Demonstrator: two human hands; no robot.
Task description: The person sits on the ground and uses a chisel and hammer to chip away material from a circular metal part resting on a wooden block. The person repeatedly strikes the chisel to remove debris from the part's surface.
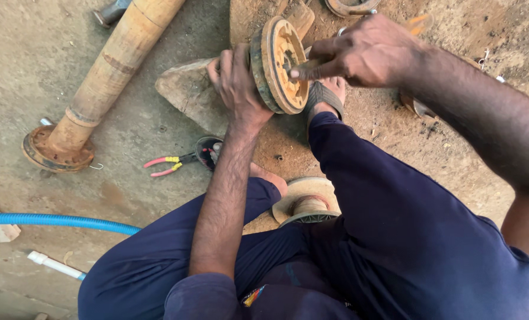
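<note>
A rusty round brake drum [281, 65] stands on edge on the dirt ground, its open face turned right. My left hand [238, 83] grips its rim from the left side, steadying it. My right hand [359, 52] is at the drum's open face, fingers pinched together with the thumb pointing at the inner hub; whether it holds a small tool is unclear. My right foot in a sandal [325, 95] rests just right of the drum. A flat stone [187, 92] lies behind my left hand.
A long rusty axle tube [107, 65] with a flange lies at the left. Red-handled pliers [168, 165] lie on the ground near my left foot. A blue hose [57, 221] crosses at the lower left. A flanged hub [308, 201] sits between my legs.
</note>
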